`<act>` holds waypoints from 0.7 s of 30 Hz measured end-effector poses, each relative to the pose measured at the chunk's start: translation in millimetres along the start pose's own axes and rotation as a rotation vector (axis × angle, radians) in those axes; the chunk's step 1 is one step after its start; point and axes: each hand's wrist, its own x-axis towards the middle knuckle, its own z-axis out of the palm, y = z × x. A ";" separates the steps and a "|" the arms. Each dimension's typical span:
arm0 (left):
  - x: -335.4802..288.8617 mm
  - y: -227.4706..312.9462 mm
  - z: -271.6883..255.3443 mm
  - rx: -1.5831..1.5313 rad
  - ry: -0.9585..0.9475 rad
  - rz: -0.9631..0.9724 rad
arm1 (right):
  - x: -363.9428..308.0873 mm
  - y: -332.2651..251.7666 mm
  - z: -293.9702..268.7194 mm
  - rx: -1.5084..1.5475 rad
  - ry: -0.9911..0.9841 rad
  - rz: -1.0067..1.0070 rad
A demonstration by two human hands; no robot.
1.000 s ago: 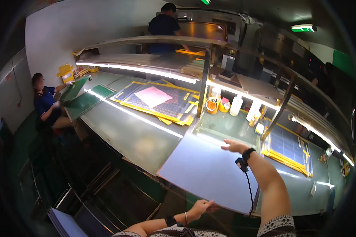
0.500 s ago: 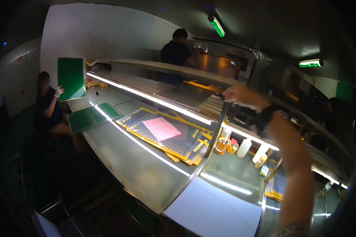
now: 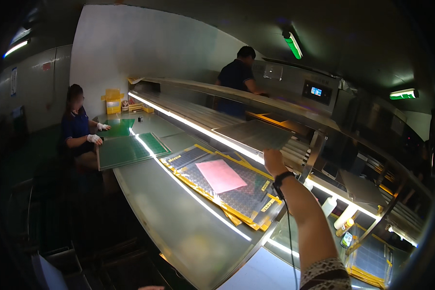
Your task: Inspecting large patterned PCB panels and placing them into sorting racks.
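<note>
My right hand is closed at the near edge of a dark flat panel, which lies on the raised rack. Its fingertips are partly hidden. A black band with a cable sits on that wrist. Below the rack, a pink sheet rests on a stack of dark patterned film sheets with yellow edges. Of my left hand, only a sliver shows at the lower edge, its fingers out of sight.
A strip light runs along the rack above the grey table. At left, a gloved co-worker handles green boards; another person stands behind the rack. White bottles stand right of a metal post.
My right hand has moved from the rack's upright post to the dark panel. The co-worker's upright green board has been lowered. The view has shifted, and a sliver of my left hand now shows.
</note>
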 end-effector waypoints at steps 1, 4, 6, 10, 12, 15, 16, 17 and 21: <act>11.8 15.3 7.7 -0.058 -0.026 0.085 | -10.9 2.3 -8.0 0.050 0.101 -0.073; 38.3 55.1 19.8 -0.328 -0.068 0.289 | -81.0 -36.0 -65.1 0.255 0.169 -0.162; 62.9 94.5 28.6 -0.589 -0.189 0.312 | -135.5 -42.0 -111.5 0.331 0.167 -0.222; 72.1 147.9 39.0 -0.789 -0.478 0.308 | -211.5 -72.1 -154.3 0.317 0.175 -0.325; 68.2 151.5 43.2 -0.762 -0.523 0.266 | -238.4 -93.2 -165.8 0.366 0.156 -0.368; 50.6 133.6 34.9 -0.831 -0.619 0.246 | -264.0 -131.1 -163.4 0.500 0.027 -0.506; 53.5 112.0 15.1 -0.685 -0.409 0.249 | -275.2 -143.0 -150.8 0.562 -0.050 -0.514; 54.7 86.0 -4.5 -0.540 -0.201 0.237 | -279.2 -156.4 -145.2 0.662 -0.147 -0.527; 31.0 39.0 -19.0 -0.689 -0.015 0.133 | -296.7 -190.1 -122.5 0.657 -0.262 -0.542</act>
